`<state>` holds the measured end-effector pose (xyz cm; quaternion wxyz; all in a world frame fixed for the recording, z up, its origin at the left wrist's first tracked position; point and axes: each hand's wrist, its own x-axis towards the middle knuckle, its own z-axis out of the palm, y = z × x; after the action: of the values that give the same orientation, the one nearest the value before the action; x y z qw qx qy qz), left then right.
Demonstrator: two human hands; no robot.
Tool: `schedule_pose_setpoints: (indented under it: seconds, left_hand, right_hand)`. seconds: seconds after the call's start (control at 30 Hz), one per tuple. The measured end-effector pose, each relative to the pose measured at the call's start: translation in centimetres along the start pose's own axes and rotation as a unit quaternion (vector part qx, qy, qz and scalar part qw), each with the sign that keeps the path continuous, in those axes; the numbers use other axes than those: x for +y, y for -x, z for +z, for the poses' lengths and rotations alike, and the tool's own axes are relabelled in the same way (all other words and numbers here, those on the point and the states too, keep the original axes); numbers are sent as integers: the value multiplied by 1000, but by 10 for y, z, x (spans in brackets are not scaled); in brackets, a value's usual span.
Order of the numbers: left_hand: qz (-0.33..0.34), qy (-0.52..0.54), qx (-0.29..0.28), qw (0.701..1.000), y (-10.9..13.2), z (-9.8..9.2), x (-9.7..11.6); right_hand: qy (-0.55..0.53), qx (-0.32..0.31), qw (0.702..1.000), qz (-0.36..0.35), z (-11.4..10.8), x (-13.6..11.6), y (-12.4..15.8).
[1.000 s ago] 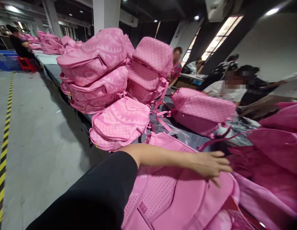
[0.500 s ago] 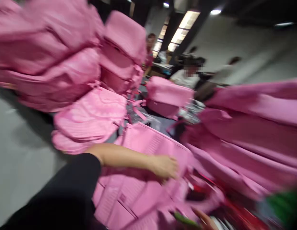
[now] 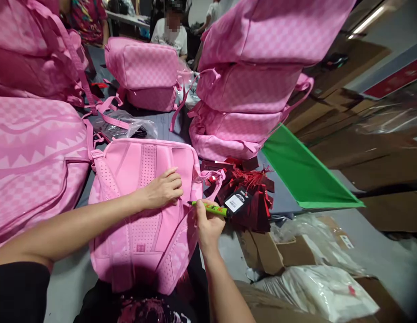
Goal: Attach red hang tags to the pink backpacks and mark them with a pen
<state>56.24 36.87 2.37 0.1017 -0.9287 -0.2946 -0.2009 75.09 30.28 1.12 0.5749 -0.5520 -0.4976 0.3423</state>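
Note:
A pink backpack [image 3: 164, 157] lies with its padded back panel and straps facing up, right in front of me. My left hand [image 3: 164, 187] rests on that panel with slightly bent fingers, palm down. From the right, my right hand [image 3: 210, 226] grips a lime-green marker [image 3: 211, 208] with dark ends, its thin tip pointing left at the backpack's side edge. Just beyond that hand is a bunch of dark red hang tags [image 3: 252, 211] with red strings. A black tag with a white barcode label [image 3: 234, 202] lies on top of them.
Pink checkered backpacks are stacked at right [image 3: 252, 85]; another backpack [image 3: 43, 148] lies at left. A plastic bag [image 3: 141, 128] sits behind mine. A green panel [image 3: 305, 175] leans over the table's right side, above cardboard boxes [image 3: 262, 255] and plastic wrapping. A person [image 3: 169, 38] is across the table.
The view has swung right and steadied. My left hand has stayed on the backpack. My right hand, mostly out of frame before, now shows fully with the marker at the backpack's edge.

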Motion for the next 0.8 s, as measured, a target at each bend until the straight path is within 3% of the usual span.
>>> schedule_pose_setpoints:
  seconds: [0.13, 0.33, 0.57, 0.8]
  left_hand:
    - [-21, 1, -18, 1000, -2, 0, 1]
    - [-29, -4, -27, 999, -6, 2, 2]
    - [-32, -10, -34, 999, -5, 4, 2]
    - [-27, -14, -5, 1000, -7, 4, 3]
  right_hand:
    - [28, 2, 999, -39, 7, 12, -5]
    - [155, -61, 978, -126, 2, 18, -9]
    - [116, -79, 986, -85, 0, 24, -10]
    - [107, -86, 989, -60, 0, 22, -9]
